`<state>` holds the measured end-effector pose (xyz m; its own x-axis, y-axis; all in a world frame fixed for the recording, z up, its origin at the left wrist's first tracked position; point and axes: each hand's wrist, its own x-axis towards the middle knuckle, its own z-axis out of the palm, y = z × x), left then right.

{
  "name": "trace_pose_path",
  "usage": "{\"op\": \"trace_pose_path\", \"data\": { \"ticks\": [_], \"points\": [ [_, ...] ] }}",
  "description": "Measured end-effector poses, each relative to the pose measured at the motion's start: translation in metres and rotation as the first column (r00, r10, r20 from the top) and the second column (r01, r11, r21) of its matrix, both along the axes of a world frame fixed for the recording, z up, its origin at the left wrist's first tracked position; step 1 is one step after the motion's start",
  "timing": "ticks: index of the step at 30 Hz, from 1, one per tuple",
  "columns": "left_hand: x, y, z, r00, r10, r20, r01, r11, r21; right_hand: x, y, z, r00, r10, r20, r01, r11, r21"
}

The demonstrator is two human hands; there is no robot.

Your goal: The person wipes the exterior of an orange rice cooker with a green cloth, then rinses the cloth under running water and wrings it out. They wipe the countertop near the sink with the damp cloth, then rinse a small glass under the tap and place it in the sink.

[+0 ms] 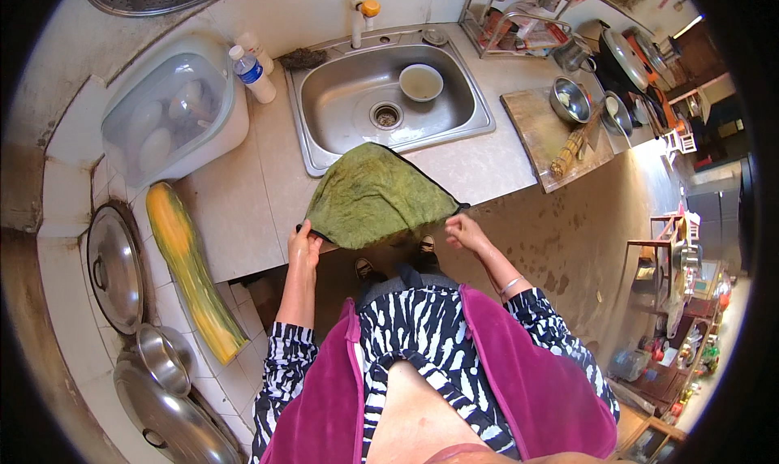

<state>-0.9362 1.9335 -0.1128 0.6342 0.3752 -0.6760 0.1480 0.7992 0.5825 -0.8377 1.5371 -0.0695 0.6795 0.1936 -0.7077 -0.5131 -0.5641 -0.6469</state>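
A green cloth (380,196) with dark edging is spread out in front of me, over the counter's front edge and the near rim of the sink. My left hand (304,245) grips its left corner between thumb and fingers. Close beside the right corner is my right hand (467,233), its fingers curled; whether they pinch the edging is not clear. Behind the cloth lies the stainless steel sink (341,105), where a white bowl (421,83) of cloudy liquid stands right of the drain (386,115).
Left are a lidded plastic bin (234,129), a plastic bottle (252,74), a long squash (195,275) and a pot lid (115,269). A cutting board (523,123) at right overhangs the counter, bearing a metal bowl (570,99) and a bundled brush (567,154). The faucet (356,23) rises behind the sink.
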Motion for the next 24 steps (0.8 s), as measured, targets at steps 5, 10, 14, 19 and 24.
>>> {"op": "trace_pose_path", "data": {
  "ticks": [5,10,14,19,24],
  "points": [
    [-0.026,-0.023,-0.019,0.980,0.159,-0.122,-0.147,0.984,0.104,0.067,0.025,-0.018,0.770,0.138,0.623,-0.122,0.990,-0.069],
    [-0.040,-0.055,-0.006,0.957,0.030,-0.290,0.054,0.958,0.280,0.110,0.090,-0.021,0.661,0.350,0.663,-0.163,0.930,-0.329],
    [-0.035,-0.066,0.000,0.777,-0.355,-0.520,0.612,0.621,0.490,0.112,0.113,-0.022,0.551,0.645,0.530,-0.352,0.755,-0.553],
    [-0.036,-0.056,0.007,0.968,-0.100,-0.230,0.188,0.898,0.397,0.112,0.084,-0.031,0.687,0.414,0.597,-0.286,0.909,-0.302],
    [-0.014,0.005,0.006,0.928,0.259,-0.269,0.160,0.377,0.912,0.086,-0.009,-0.027,0.867,-0.213,0.451,0.156,0.975,0.159]
  ]
}}
